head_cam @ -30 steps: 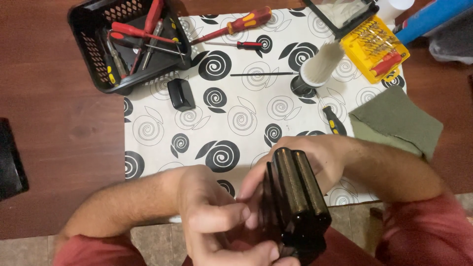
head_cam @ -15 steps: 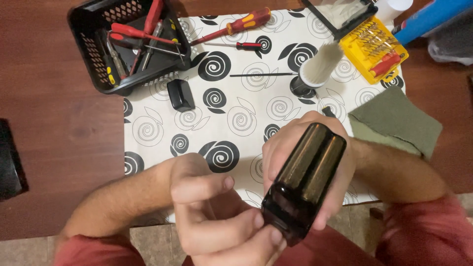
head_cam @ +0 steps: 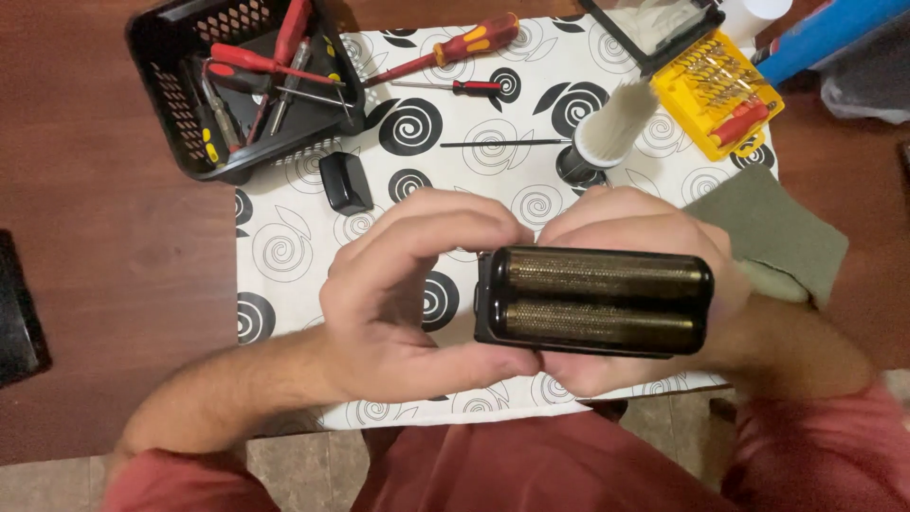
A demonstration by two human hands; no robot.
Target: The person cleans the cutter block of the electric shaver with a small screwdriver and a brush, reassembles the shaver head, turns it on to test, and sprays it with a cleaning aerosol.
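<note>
Both hands hold a black double-foil shaver head (head_cam: 594, 301) level above the near edge of the spiral-patterned mat (head_cam: 531, 123). The left hand (head_cam: 398, 294) pinches its left end between thumb and curled fingers; the right hand (head_cam: 645, 237) wraps around the back and right end. A slip could drop the head past the mat's near edge onto the lap, or denting pressure could crush the thin foils. Open mat lies ahead, between a small black cap (head_cam: 345, 182) and a shaving brush (head_cam: 607, 142); a tool basket (head_cam: 171, 104) crowds the far-left corner, a yellow bit case (head_cam: 718, 93) the far-right.
</note>
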